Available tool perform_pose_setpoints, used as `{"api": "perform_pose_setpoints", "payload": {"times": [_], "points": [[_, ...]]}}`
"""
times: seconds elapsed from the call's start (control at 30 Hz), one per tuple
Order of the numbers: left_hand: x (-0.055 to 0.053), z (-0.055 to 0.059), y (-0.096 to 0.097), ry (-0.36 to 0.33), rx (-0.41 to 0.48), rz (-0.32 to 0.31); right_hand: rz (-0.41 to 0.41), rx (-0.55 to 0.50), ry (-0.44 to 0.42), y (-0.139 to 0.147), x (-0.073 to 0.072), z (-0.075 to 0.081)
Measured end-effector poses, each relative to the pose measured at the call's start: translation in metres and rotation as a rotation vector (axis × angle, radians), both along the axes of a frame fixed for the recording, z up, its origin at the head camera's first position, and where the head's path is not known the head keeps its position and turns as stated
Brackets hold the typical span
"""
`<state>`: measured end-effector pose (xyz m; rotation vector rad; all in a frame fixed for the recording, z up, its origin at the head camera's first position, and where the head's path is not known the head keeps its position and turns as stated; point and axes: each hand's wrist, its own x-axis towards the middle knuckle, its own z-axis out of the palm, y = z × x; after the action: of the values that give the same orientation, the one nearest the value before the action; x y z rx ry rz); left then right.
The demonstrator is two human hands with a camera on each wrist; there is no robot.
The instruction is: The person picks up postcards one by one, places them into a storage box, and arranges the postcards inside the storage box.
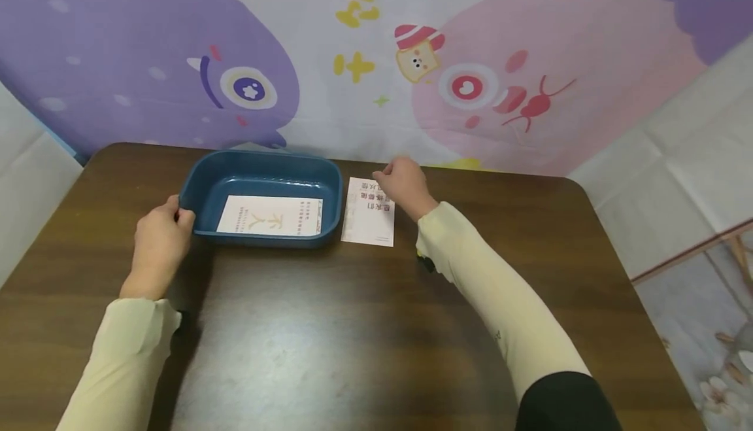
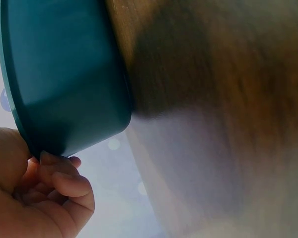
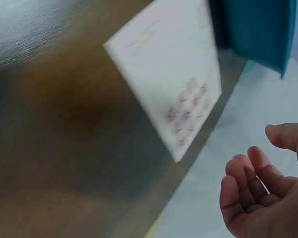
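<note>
A deep blue rectangular tray point(image 1: 265, 240) with rounded corners stands near the back of the table. My left hand point(image 1: 157, 238) pinches its left rim; in the left wrist view, thumb and curled fingers point(image 2: 72, 186) meet at the tray's corner. Inside the tray lies a white printed card point(image 1: 267, 216). A second white card point(image 1: 367, 225), with dark and reddish print, lies just right of the tray. Over this card's far right corner is my right hand point(image 1: 406, 186). The right wrist view shows its thumb and loosely bent fingers point(image 3: 260, 163) apart, with nothing between them.
The brown wooden table point(image 1: 306, 333) ends close behind the tray. A cloth backdrop point(image 1: 365, 110) with cartoon figures hangs at its back edge. Pale sheets point(image 1: 665, 156) hang on the right side, above a floral-patterned surface point(image 1: 712, 326).
</note>
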<state>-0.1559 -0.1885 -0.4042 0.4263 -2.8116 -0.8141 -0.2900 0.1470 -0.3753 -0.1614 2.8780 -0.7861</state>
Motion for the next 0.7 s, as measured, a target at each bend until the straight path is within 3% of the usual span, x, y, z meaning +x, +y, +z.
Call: {"api": "perform_pose_setpoints", "payload": {"times": [0.23, 0.4, 0.7], "points": [[0.003, 0.000, -0.002, 0.009, -0.018, -0.001, -0.045, 0.072, -0.036, 0.014, 0.007, -0.024], [0.003, -0.001, -0.002, 0.009, -0.025, -0.002, -0.079, 0.053, -0.105, 0.016, 0.016, -0.039], [0.001, 0.000, 0.002, 0.006, -0.033, -0.002, -0.088, 0.119, -0.081, 0.015, 0.023, -0.041]]}}
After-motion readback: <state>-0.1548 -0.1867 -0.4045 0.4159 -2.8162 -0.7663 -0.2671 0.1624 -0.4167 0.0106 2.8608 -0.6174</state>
